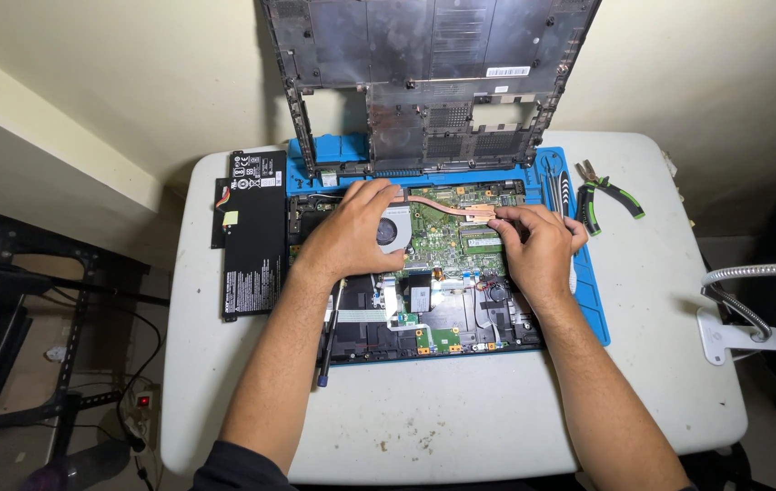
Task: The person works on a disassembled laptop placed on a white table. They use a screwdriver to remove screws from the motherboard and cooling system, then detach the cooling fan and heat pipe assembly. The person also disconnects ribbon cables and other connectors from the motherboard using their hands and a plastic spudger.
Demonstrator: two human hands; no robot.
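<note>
A: How many hands are over the opened black laptop chassis (pixel 424 323) at the centre of the frame?

B: Two, both the person's own. The left hand (pixel 352 238) lies flat on the round grey cooling fan (pixel 394 229), its fingers (pixel 372 193) close together and reaching to the upper end of the copper heat pipe (pixel 438 205). The right hand (pixel 538 245) sits right of centre, its fingertips (pixel 500 215) pinched at the copper plate (pixel 479 215) where the pipe ends.

A: And the board?

B: One green circuit board (pixel 447 238) shows between the hands, inside the chassis, which rests on a blue rubber work mat (pixel 588 309) on a white round-cornered table (pixel 461 418).

A: Any labels?

B: One flat black rectangular battery pack (pixel 251 236) lies left of the mat, with white print and a small pale square sticker. The removed black plastic bottom cover (pixel 429 77) leans upright against the wall at top centre, with a white strip label near its right side.

A: What else is around?

B: One black-handled screwdriver (pixel 329 336) lies along the left forearm. One pair of green-and-black pliers (pixel 611 195) sits at the upper right, well clear of the hands. One white gooseneck lamp base (pixel 738 336) is clamped at the right edge.
</note>
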